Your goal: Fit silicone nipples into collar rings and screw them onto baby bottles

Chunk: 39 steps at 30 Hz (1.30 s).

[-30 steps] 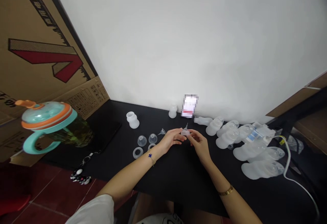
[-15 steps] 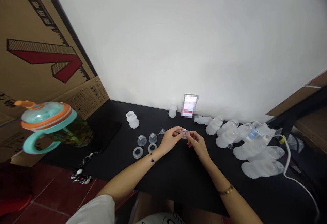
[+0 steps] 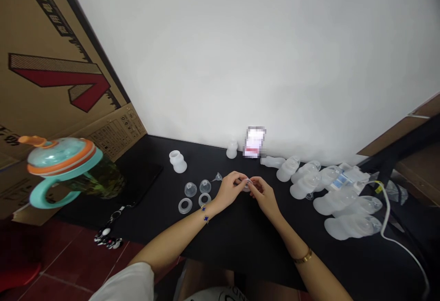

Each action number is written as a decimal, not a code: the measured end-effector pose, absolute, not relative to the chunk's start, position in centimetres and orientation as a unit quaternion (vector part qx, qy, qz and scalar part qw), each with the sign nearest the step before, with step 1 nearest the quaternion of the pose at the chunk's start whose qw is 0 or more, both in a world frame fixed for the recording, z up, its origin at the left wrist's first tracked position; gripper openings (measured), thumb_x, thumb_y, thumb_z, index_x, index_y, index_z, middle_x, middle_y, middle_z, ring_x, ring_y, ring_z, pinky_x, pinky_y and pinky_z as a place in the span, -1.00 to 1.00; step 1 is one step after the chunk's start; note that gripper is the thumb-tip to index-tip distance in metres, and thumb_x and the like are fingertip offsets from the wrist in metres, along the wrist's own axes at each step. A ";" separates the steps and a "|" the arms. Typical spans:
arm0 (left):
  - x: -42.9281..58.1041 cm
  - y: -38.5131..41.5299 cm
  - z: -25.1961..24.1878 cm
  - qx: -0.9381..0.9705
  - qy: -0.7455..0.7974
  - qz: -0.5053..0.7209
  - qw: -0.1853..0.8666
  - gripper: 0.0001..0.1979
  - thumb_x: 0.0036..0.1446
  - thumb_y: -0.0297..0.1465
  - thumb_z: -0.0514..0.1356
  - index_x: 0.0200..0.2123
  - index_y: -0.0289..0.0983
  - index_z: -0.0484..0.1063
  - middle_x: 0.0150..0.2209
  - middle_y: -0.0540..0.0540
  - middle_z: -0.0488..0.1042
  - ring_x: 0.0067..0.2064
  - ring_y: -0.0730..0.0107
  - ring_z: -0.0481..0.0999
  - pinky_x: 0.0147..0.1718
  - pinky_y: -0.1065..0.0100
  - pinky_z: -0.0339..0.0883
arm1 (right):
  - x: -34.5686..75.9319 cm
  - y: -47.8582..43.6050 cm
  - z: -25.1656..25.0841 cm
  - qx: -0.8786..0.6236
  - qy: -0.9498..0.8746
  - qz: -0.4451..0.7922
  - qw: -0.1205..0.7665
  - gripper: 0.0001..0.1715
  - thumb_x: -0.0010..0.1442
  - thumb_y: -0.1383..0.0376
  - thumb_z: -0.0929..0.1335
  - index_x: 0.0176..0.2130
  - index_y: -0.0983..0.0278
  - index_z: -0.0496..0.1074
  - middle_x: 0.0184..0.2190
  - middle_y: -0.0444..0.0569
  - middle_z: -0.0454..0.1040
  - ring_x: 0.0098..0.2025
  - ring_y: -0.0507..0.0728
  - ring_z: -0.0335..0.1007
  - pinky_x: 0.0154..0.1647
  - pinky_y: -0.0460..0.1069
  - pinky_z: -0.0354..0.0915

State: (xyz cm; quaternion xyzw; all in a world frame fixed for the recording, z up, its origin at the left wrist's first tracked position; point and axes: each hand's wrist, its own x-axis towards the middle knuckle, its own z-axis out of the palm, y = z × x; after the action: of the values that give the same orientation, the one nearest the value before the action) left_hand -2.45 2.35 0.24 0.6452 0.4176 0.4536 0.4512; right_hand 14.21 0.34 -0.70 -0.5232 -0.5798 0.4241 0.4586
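Between the fingertips of my two hands is a small whitish bottle collar ring (image 3: pixel 246 189), mostly covered by the fingers. My left hand (image 3: pixel 229 189) pinches it from the left, and my right hand (image 3: pixel 264 195) pinches it from the right. Just left of my left hand lie a small clear funnel-shaped piece (image 3: pixel 217 177), two clear dome caps (image 3: pixel 205 186) and two more collar rings (image 3: pixel 185 205). An open white bottle body (image 3: pixel 178 161) stands farther left. Another small bottle body (image 3: pixel 232 149) stands by the wall.
Several baby bottles with clear caps (image 3: pixel 353 227) lie at the right, near a white cable (image 3: pixel 388 209) and a plastic packet (image 3: pixel 347 177). A phone (image 3: pixel 254 142) leans on the wall. At left are a handled tumbler (image 3: pixel 65 168), a dark tablet-like slab (image 3: pixel 146 182) and a cardboard box (image 3: pixel 113 127).
The collar ring has tipped and dropped slightly between my fingers, so less of it shows. My right hand's fingers have drawn closer to my left. Other things stay where they were.
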 end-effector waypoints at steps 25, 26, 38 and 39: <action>-2.6 2.5 0.4 0.691 0.413 0.437 0.401 -0.81 0.23 -0.27 0.20 -0.32 -0.25 0.54 -0.30 -0.05 0.43 -0.43 0.47 0.32 -0.40 0.40 0.20 | 14.3 0.5 -0.8 -0.507 -0.575 0.443 0.464 -0.57 0.12 -0.10 0.45 -0.30 0.20 0.49 -0.46 -0.09 0.48 -0.46 0.11 0.37 -0.45 0.00 0.32; -2.6 2.5 0.3 0.691 0.412 0.438 0.402 -0.81 0.22 -0.28 0.20 -0.32 -0.25 0.54 -0.30 -0.05 0.43 -0.43 0.48 0.32 -0.40 0.40 0.21 | 14.3 0.5 -0.8 -0.505 -0.575 0.444 0.466 -0.57 0.12 -0.10 0.45 -0.30 0.20 0.49 -0.46 -0.09 0.48 -0.46 0.11 0.37 -0.45 0.00 0.32; -2.2 2.0 0.3 0.624 0.419 0.469 0.463 -0.77 0.22 -0.20 0.23 -0.28 -0.25 0.52 -0.23 -0.10 0.47 -0.32 0.39 0.46 -0.34 0.38 0.37 | 14.2 0.2 -0.5 -0.529 -0.589 0.394 0.468 -0.59 0.20 -0.07 0.40 -0.20 0.19 0.51 -0.38 -0.05 0.54 -0.42 0.12 0.42 -0.39 0.00 0.34; -2.1 1.9 0.2 0.607 0.416 0.479 0.479 -0.76 0.22 -0.18 0.23 -0.26 -0.25 0.50 -0.22 -0.10 0.47 -0.31 0.37 0.48 -0.33 0.37 0.40 | 14.2 0.1 -0.5 -0.528 -0.586 0.398 0.468 -0.58 0.20 -0.08 0.40 -0.16 0.19 0.50 -0.35 -0.04 0.55 -0.42 0.12 0.43 -0.40 0.00 0.34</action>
State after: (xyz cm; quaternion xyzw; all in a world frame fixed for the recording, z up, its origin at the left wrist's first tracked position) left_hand -2.08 1.93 0.24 0.6070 0.4156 0.4793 0.4785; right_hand 14.21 0.15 -0.50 -0.5281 -0.5864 0.3979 0.4679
